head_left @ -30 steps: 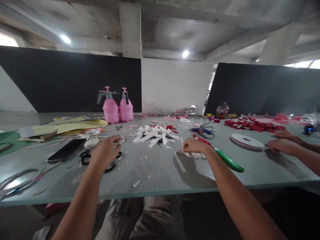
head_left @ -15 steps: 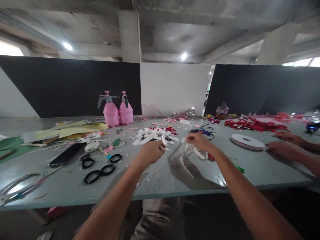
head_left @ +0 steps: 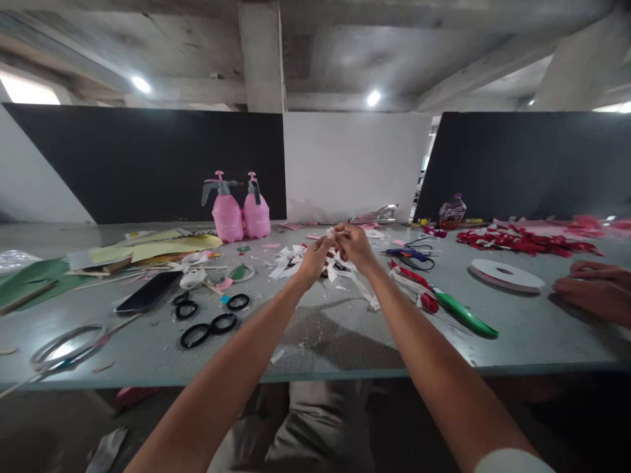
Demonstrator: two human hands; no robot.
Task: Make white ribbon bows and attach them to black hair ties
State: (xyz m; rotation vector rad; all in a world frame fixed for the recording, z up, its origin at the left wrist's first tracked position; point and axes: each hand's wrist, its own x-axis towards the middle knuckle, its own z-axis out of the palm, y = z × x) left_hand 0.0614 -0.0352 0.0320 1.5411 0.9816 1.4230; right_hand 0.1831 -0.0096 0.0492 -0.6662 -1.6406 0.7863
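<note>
Both my hands are raised together above the grey table (head_left: 315, 341), over a pile of white ribbon pieces (head_left: 296, 257). My left hand (head_left: 315, 257) and my right hand (head_left: 353, 246) pinch the same white ribbon strip (head_left: 362, 289) at its top end. The strip hangs down from my fingers toward the table. Two pairs of black-handled scissors (head_left: 211, 322) lie to the left of my left arm. A green-handled tool (head_left: 463, 315) with red ribbon beside it lies to the right of my right arm.
Two pink spray bottles (head_left: 241, 213) stand at the back. A phone (head_left: 148, 292), yellow and green paper sheets (head_left: 148, 249) and a wire ring (head_left: 64, 341) lie left. A blue glue gun (head_left: 409, 254), white ribbon roll (head_left: 505, 274) and red ribbon heap (head_left: 522, 242) lie right. Another person's hand (head_left: 594, 292) rests far right.
My left hand left the scissors area and swung right to meet my right hand. My right hand lifted the white ribbon strip off the table, and both now pinch it.
</note>
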